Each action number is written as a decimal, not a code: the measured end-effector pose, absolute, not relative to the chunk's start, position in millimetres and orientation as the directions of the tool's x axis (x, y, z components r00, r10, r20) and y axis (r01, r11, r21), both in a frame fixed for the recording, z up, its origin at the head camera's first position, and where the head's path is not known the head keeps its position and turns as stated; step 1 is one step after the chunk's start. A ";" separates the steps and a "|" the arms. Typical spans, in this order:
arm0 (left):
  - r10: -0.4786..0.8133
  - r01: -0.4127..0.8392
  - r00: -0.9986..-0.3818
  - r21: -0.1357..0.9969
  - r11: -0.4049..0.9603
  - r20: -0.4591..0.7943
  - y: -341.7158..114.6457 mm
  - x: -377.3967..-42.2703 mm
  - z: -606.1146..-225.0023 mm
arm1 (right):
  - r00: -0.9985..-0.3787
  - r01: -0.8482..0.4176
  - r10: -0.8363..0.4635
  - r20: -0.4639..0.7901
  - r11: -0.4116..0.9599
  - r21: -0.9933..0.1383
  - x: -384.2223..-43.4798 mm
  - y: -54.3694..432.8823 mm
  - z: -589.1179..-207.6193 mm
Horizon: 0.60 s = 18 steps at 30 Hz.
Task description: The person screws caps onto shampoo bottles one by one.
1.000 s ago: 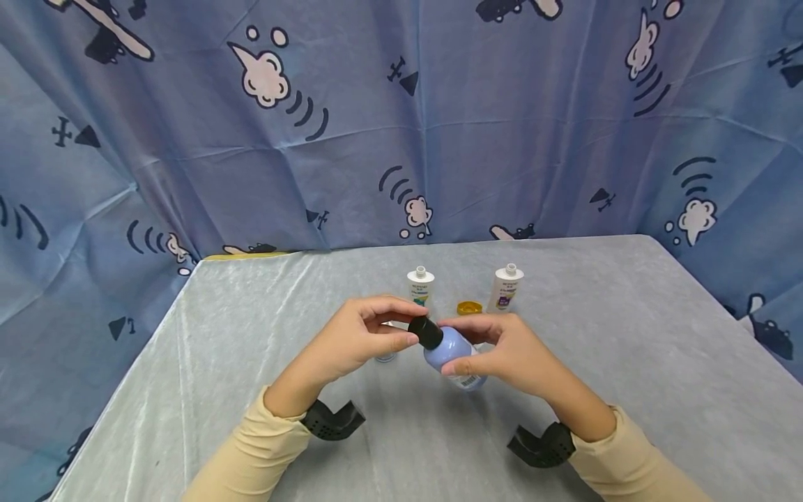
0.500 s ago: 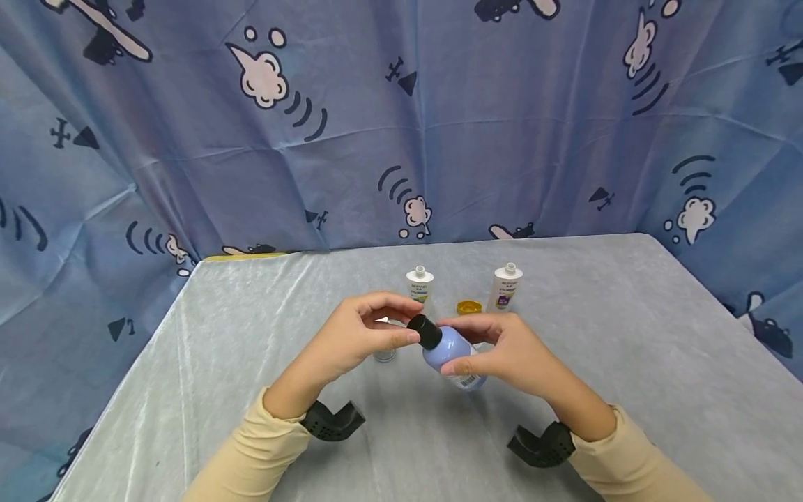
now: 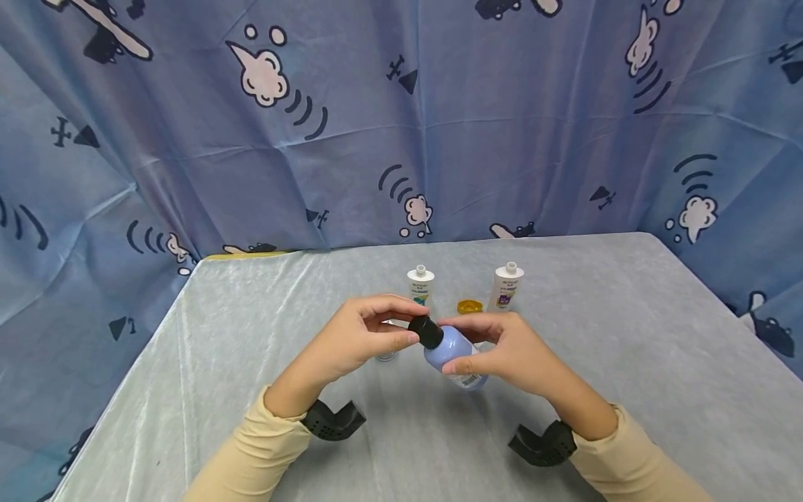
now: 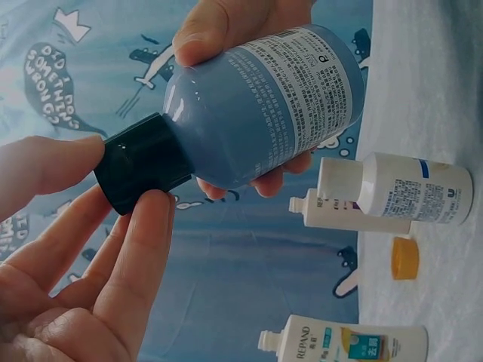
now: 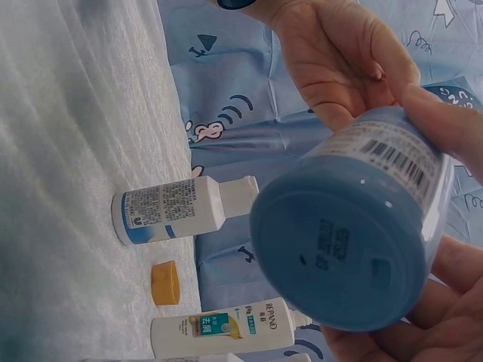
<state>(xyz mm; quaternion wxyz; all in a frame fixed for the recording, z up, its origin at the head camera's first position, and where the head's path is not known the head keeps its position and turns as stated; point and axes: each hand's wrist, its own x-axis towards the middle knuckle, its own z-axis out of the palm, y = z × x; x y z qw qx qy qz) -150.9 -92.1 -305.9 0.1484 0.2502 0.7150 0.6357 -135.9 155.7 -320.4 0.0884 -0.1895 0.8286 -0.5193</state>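
In the head view a periwinkle-blue bottle (image 3: 448, 348) with a black cap (image 3: 426, 332) is held tilted above the table, its cap pointing up and left. My left hand (image 3: 351, 343) pinches that cap between thumb and fingertips. Around the bottle's body my right hand (image 3: 502, 348) is curled, thumb on the near side. The printed back label shows in the left wrist view, and the cap sits on the bottle's neck. From the right wrist camera the round blue base (image 5: 339, 253) faces the lens.
Behind the hands stand two uncapped white bottles, one with a teal label (image 3: 420, 284), the other with a purple label (image 3: 505, 287). A yellow cap (image 3: 469, 307) lies between them. A white capped bottle (image 4: 419, 187) stands nearer, mostly hidden by my left hand in the head view.
My left fingers loosened slightly and shifted on the black cap, then closed on it again. The bottle and the right hand have stayed nearly still.
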 end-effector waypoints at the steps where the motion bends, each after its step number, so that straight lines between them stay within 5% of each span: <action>1: 0.548 0.169 -0.830 0.984 0.063 0.108 -92.0 -150.7 -305.8 | -0.913 -0.221 -0.406 0.050 0.389 -0.894 -135.8 155.7 -320.2; 9: 0.574 0.171 -0.811 0.984 0.056 0.109 -92.9 -149.3 -303.5 | -0.912 -0.214 -0.407 0.041 0.390 -0.896 -135.5 156.8 -321.0; 18: 0.462 0.120 -0.886 0.980 0.159 0.033 -91.2 -150.9 -303.6 | -0.907 -0.216 -0.418 0.050 0.360 -0.907 -134.6 155.3 -320.8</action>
